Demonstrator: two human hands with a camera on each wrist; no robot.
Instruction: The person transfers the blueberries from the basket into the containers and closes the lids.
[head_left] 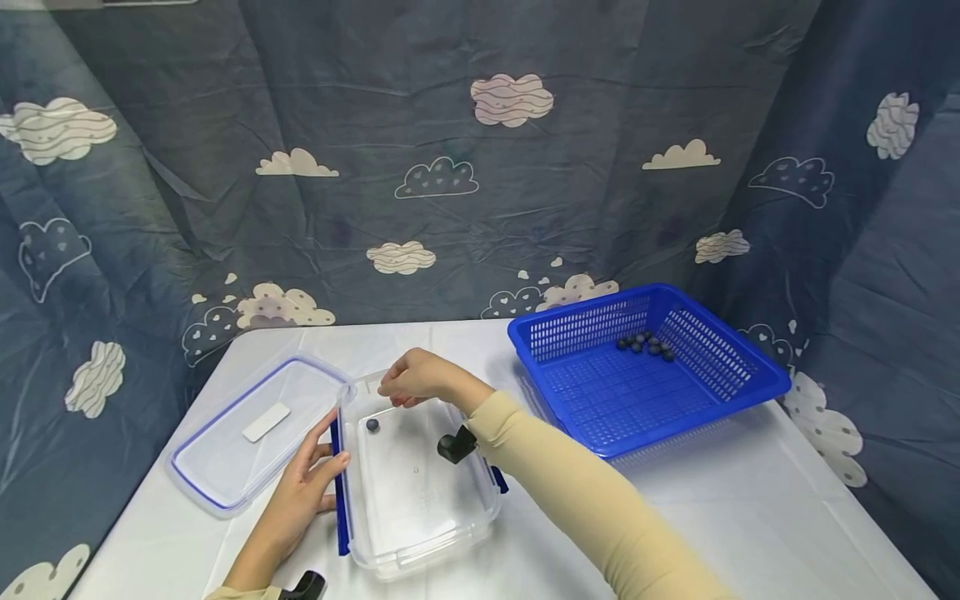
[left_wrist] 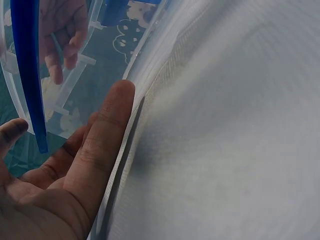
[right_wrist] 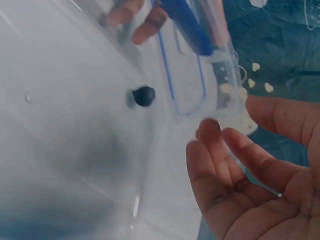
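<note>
Only a blank white label (head_left: 266, 422) on the lid (head_left: 225, 467).

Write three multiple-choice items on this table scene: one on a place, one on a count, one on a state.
1. Where does the clear lid lie?
A. Left of the clear container
B. Inside the blue basket
C. On top of the container

2. How many dark berries are in the clear container?
A. None
B. One
C. Five

3. How is the right hand at this moment?
A. Gripping the basket rim
B. Pressing the lid flat
C. Over the container's far end, holding nothing

Answers:
1. A, the lid rests flat on the table beside the container, by the left hand.
2. B, a single dark berry lies near the far left corner.
3. C, the right wrist view shows its fingers loosely open and bare.
</note>
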